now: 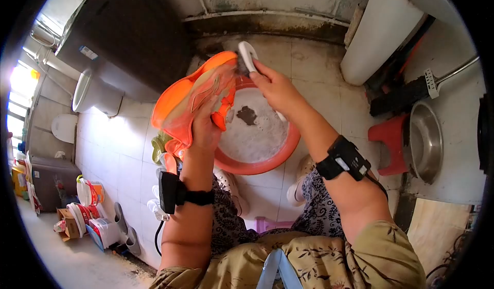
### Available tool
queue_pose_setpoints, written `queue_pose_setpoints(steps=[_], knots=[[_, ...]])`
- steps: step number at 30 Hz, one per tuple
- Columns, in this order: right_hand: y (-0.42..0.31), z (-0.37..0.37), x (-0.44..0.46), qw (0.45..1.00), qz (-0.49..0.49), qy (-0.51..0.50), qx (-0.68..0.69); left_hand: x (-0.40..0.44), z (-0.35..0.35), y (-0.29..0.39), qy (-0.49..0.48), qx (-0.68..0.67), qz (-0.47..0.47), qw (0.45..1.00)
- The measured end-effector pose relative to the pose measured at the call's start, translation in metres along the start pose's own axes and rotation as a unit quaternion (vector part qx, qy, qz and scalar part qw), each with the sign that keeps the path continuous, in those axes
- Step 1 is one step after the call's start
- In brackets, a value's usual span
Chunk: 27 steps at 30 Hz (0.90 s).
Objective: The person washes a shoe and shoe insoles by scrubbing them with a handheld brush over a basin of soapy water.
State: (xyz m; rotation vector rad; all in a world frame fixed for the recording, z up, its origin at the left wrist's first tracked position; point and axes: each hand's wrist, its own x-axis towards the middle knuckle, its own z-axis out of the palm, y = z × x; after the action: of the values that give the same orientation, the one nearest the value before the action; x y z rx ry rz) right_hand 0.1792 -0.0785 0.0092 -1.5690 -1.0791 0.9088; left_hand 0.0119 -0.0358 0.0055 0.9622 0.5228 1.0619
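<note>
An orange and pinkish shoe [198,96] is in my left hand [205,129], held up over the left side of a red basin. My right hand [275,89] is closed around a white-handled brush [248,55], whose dark bristles meet the upper end of the shoe. Below both hands, the red basin [257,166] holds foamy water with a dark patch showing through the suds. How my left fingers lie behind the shoe is partly hidden.
A red stool [387,145] and a metal bowl [426,142] stand at the right, near a broom [399,99]. Buckets [92,192] and grey slippers [133,240] are at the lower left. A dark cabinet [128,37] rises at the upper left.
</note>
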Motion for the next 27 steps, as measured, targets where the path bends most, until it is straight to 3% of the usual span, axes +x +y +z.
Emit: queue_pose_setpoints(steps=[2,6,8,9,11,12,14,15,18,20,22,23,26,27], knots=[[0.0,0.018,-0.011,0.987,-0.152,0.012,-0.041,0.001,-0.005,0.0,-0.077,-0.017,-0.027,0.997],[-0.02,0.027,-0.034,0.971,-0.183,-0.102,-0.113,0.006,-0.024,-0.007,-0.056,-0.044,-0.065,0.995],[-0.026,0.027,-0.041,0.97,-0.177,-0.126,-0.108,0.005,-0.02,-0.006,0.114,-0.043,-0.104,0.987],[-0.018,0.023,-0.035,0.974,-0.169,-0.084,-0.127,0.006,-0.019,-0.004,0.039,-0.04,-0.106,0.993],[-0.008,0.009,-0.015,0.961,-0.173,0.024,-0.216,0.009,-0.016,-0.009,0.027,-0.073,-0.092,0.993],[-0.004,0.003,-0.01,0.96,-0.173,0.024,-0.217,0.009,-0.016,-0.012,0.016,-0.108,-0.077,0.991],[0.007,-0.005,-0.003,0.988,-0.097,0.047,-0.109,0.011,-0.019,-0.015,0.006,-0.128,-0.078,0.989],[0.019,0.003,-0.001,0.982,-0.136,0.069,-0.113,0.014,-0.022,-0.016,-0.006,-0.137,-0.083,0.987],[-0.005,0.03,-0.036,0.965,-0.196,-0.015,-0.173,0.011,-0.015,-0.01,0.01,-0.172,-0.082,0.982],[0.002,0.036,-0.036,0.963,-0.203,-0.007,-0.176,0.005,-0.007,-0.006,0.037,-0.196,-0.079,0.977],[0.011,0.02,-0.012,0.952,-0.21,0.071,-0.213,0.006,0.001,-0.006,-0.006,-0.182,-0.066,0.981],[0.013,0.01,-0.003,0.968,-0.154,0.082,-0.181,0.006,0.001,-0.007,-0.01,-0.178,-0.066,0.982],[0.02,0.012,-0.005,0.973,-0.136,0.079,-0.169,0.01,-0.005,-0.009,-0.017,-0.169,-0.044,0.984],[0.012,0.024,-0.019,0.97,-0.177,0.054,-0.157,0.009,-0.008,-0.008,-0.016,-0.171,-0.043,0.984]])
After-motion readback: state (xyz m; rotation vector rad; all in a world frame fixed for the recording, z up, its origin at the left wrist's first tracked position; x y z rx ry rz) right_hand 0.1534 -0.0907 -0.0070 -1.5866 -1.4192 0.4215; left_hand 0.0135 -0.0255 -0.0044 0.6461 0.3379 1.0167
